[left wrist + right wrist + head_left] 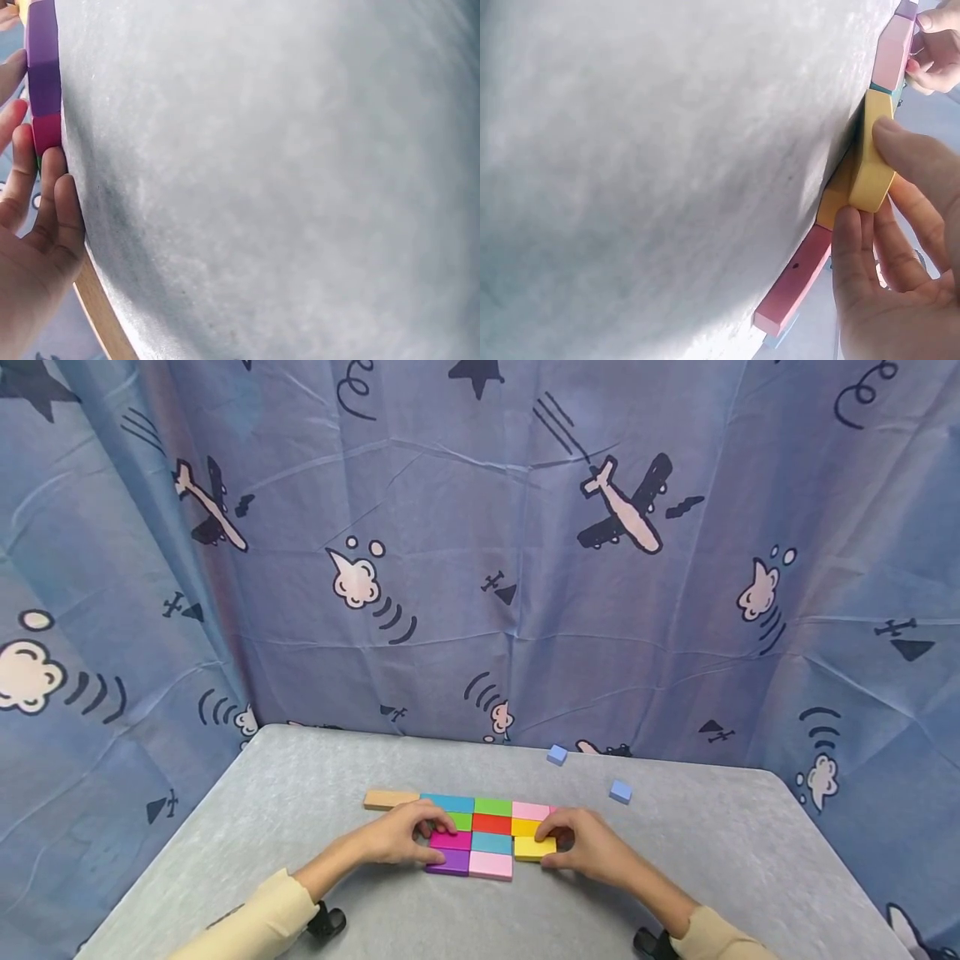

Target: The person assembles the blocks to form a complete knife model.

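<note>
My right hand [596, 847] pinches a yellow block [532, 850] between thumb and fingers at the right side of a flat layout of coloured blocks. In the right wrist view, that yellow block [874, 154] is tilted and raised over a darker yellow block [836, 196]. My left hand [396, 833] rests along the layout's left edge, thumb on the purple block [452, 864] and fingers by the magenta block [452, 841] and the green block [462, 821]. A light blue block [491, 843] and a pale pink block [491, 866] lie just left of the held one.
The back row holds a wooden block [386, 799], a blue block [450, 802], a green block [492, 807] and a pink block [530, 811]. A red block [491, 823] sits mid-layout. Two small blue blocks, one nearer [620, 791], lie toward the table's back edge. A patterned curtain [450, 568] surrounds the grey table [300, 777].
</note>
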Demonstrator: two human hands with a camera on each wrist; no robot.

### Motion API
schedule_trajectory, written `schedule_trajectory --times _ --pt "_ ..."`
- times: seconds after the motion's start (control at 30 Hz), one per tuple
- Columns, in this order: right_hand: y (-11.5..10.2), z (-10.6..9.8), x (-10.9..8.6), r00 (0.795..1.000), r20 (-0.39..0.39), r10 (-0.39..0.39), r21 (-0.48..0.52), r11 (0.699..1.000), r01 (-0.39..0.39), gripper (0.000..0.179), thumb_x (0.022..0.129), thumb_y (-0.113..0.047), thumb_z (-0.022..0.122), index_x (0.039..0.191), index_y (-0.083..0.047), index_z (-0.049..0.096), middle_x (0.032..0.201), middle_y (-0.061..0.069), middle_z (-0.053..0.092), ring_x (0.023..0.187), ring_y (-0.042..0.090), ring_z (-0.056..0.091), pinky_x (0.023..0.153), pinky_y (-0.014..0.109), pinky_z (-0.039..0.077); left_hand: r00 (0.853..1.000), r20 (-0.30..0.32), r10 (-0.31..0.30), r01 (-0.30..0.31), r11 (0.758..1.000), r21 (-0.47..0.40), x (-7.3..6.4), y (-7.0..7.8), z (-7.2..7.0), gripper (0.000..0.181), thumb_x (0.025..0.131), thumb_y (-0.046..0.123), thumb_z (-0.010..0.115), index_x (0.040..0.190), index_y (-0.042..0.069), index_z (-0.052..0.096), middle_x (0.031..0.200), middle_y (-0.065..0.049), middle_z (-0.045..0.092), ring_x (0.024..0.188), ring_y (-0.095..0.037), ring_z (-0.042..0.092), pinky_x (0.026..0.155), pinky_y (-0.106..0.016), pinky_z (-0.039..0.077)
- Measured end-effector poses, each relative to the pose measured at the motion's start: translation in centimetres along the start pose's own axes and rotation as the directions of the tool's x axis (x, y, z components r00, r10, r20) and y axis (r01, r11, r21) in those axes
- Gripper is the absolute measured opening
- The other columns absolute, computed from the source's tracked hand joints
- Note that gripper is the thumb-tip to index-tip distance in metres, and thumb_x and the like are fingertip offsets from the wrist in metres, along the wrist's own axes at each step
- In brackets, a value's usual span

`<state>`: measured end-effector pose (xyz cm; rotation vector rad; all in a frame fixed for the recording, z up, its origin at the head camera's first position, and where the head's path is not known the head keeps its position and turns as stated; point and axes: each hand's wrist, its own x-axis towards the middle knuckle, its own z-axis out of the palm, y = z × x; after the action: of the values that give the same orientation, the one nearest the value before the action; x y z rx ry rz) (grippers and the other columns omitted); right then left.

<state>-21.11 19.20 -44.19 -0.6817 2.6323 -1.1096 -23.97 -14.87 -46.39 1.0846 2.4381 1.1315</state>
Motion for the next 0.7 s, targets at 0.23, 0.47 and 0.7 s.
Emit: schedule_trajectory --times 0.23,0.47,0.7 --pt "-0.14 0.28 0.39 1.0 -0.01 -0.001 -0.046 0.999 0.0 0.027 0.075 -0.006 0.091 0.095 -0.014 0.075 0.091 -0.005 0.063 0.081 0.018 0.058 0.073 0.029 0.052 1.0 0.004 -0.006 0.006 1.0 -0.003 0.01 -0.09 -0.08 0.031 0.086 0.017 0.085 0.113 0.013 0.072 0.104 0.004 0.059 0.092 -0.016 0.056 0.078 -0.028 0.047" --pt "-0.21 0.4 0.53 1.0 -0.021 -0.012 -0.056 0.998 0.011 0.029 0.074 -0.004 0.092 0.094 -0.014 0.074 0.089 -0.005 0.062 0.081 0.017 0.058 0.073 0.028 0.052 1.0 0.004 0.007 -0.007 1.0 0.0 -0.01 -0.05 -0.13 0.031 0.086 0.017 0.085 0.113 0.012 0.072 0.101 0.003 0.059 0.091 -0.017 0.056 0.077 -0.028 0.047" --pt "0.21 0.26 0.25 0.999 -0.014 -0.03 0.0 1.0 0.03 0.028 0.074 -0.003 0.091 0.095 -0.011 0.074 0.092 -0.003 0.064 0.084 0.019 0.06 0.077 0.031 0.055 1.0 0.007 0.02 -0.02 1.0 0.003 0.02 -0.14 -0.14 0.031 0.086 0.018 0.085 0.114 0.012 0.071 0.102 0.002 0.059 0.09 -0.018 0.056 0.076 -0.027 0.047"
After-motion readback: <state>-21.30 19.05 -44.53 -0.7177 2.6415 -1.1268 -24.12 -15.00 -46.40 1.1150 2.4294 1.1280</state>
